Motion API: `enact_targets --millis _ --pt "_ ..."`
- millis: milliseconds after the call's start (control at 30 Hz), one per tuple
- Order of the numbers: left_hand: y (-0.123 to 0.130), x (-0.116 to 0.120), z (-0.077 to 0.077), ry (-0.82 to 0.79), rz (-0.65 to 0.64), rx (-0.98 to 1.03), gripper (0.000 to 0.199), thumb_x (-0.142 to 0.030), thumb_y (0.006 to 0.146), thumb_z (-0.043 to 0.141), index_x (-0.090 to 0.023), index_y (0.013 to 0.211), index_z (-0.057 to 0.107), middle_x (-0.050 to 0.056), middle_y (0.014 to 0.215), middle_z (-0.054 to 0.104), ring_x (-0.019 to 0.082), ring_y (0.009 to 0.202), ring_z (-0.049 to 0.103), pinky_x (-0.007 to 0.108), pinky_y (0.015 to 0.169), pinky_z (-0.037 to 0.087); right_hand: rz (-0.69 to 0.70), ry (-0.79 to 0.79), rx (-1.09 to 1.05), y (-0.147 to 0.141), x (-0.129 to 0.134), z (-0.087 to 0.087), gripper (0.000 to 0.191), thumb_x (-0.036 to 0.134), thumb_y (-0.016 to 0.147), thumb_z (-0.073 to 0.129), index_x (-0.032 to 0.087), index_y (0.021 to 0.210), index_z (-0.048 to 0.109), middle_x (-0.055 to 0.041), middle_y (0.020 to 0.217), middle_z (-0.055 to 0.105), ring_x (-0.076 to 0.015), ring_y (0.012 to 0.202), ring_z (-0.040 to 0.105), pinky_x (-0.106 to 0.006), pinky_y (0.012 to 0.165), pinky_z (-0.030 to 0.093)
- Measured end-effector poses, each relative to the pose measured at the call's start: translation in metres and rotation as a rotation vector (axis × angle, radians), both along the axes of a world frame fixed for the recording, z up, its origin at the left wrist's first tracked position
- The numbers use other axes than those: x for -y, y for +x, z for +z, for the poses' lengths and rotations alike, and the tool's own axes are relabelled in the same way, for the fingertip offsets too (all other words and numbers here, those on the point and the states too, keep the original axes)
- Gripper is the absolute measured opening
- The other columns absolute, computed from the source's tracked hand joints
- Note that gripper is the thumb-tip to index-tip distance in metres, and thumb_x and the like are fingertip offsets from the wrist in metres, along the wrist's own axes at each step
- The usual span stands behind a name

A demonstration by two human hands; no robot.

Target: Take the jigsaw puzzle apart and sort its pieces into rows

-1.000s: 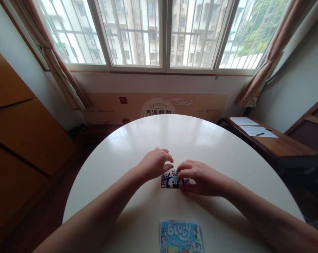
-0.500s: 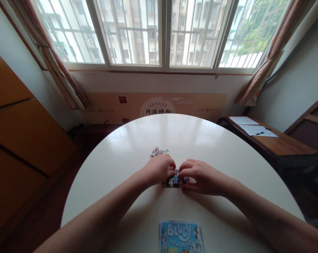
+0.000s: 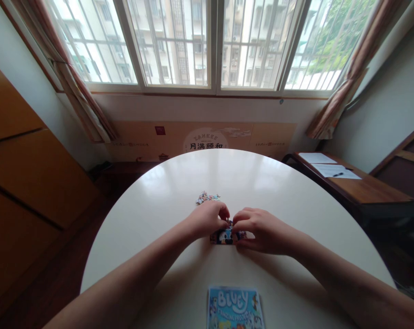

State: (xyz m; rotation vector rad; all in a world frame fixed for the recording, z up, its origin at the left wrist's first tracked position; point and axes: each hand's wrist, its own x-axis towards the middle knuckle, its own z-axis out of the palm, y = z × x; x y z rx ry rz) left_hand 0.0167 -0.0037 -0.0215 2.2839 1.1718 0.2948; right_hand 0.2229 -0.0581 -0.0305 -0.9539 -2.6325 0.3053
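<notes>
A partly covered jigsaw puzzle [image 3: 225, 237] lies flat on the white round table [image 3: 152, 196], showing a blue cartoon dog face. From the left, my left hand [image 3: 210, 218] reaches over its upper edge, thumb and forefinger pinched on what looks like a small puzzle piece. At the puzzle's right side is my right hand [image 3: 258, 230], its bent fingers on the upper part and its thumb by the lower edge, gripping it in place. Both hands hide much of the puzzle. Just beyond my left hand sits a small heap of loose puzzle pieces [image 3: 204, 197].
Close to me on the table lies a blue picture card [image 3: 233, 308] reading "BLUEY". To the right stands a wooden side table [image 3: 374, 187] bearing papers [image 3: 333, 171] and a pen. A barred window [image 3: 179, 45] and curtains are beyond the table; a wooden cabinet [image 3: 18, 183] is left.
Very little differs. My left fingertips have shifted slightly at the puzzle's upper edge, while my right hand stays nearly where it was.
</notes>
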Motion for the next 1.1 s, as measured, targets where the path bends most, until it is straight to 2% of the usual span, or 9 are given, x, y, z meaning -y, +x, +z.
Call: enact_targets --millis 233,333,467,667,833,1100 --pt "-0.004 -0.013 -0.004 -0.140 0.036 0.228 0.009 -0.017 0.072 0.068 -0.018 0.079 0.072 0.003 0.081 0.075 0.018 0.077 0.068 0.027 0.070 0.051 0.000 -0.008 0.007 0.001 -0.001 -0.002 0.012 0.025 0.081 0.069 0.025 0.093 0.071 -0.0027 0.098 0.071 -0.0193 0.091 0.062 -0.033 0.079 0.048" --pt "-0.015 -0.027 -0.002 -0.169 0.171 0.385 0.011 -0.019 0.074 0.067 -0.016 0.083 0.071 0.005 0.083 0.075 0.018 0.077 0.069 0.029 0.072 0.053 0.008 -0.013 -0.002 0.001 -0.001 -0.001 0.010 0.026 0.082 0.069 0.025 0.092 0.071 -0.0027 0.099 0.071 -0.0190 0.090 0.063 -0.034 0.079 0.048" --pt "-0.037 -0.049 0.003 -0.040 0.392 0.485 0.013 -0.021 0.073 0.067 -0.015 0.085 0.071 0.006 0.086 0.075 0.019 0.081 0.068 0.031 0.078 0.052 0.018 -0.022 -0.010 0.002 0.000 0.000 0.009 0.027 0.083 0.069 0.025 0.091 0.071 -0.0030 0.100 0.071 -0.0193 0.091 0.063 -0.034 0.081 0.048" --pt "-0.053 -0.062 0.004 -0.103 0.512 0.432 0.024 -0.029 0.070 0.070 -0.014 0.088 0.073 0.008 0.084 0.074 0.019 0.076 0.064 0.030 0.066 0.049 0.025 -0.031 -0.023 0.002 0.000 -0.002 0.009 0.026 0.082 0.069 0.025 0.090 0.071 -0.0034 0.100 0.071 -0.0198 0.093 0.063 -0.035 0.083 0.048" --pt "-0.054 -0.064 -0.003 -0.099 0.505 0.365 0.024 -0.030 0.068 0.070 -0.014 0.086 0.073 0.007 0.083 0.074 0.020 0.076 0.064 0.029 0.066 0.047 0.017 -0.037 -0.017 0.002 0.001 0.001 0.010 0.024 0.081 0.069 0.025 0.091 0.071 -0.0029 0.101 0.071 -0.0195 0.094 0.063 -0.035 0.084 0.048" --pt "-0.059 -0.068 -0.011 0.034 0.466 0.198 0.023 -0.031 0.071 0.068 -0.015 0.087 0.073 0.006 0.081 0.073 0.020 0.075 0.063 0.029 0.067 0.045 0.021 -0.035 -0.020 0.002 0.000 0.002 0.009 0.024 0.082 0.069 0.024 0.090 0.072 -0.0037 0.101 0.071 -0.0200 0.094 0.063 -0.034 0.083 0.048"
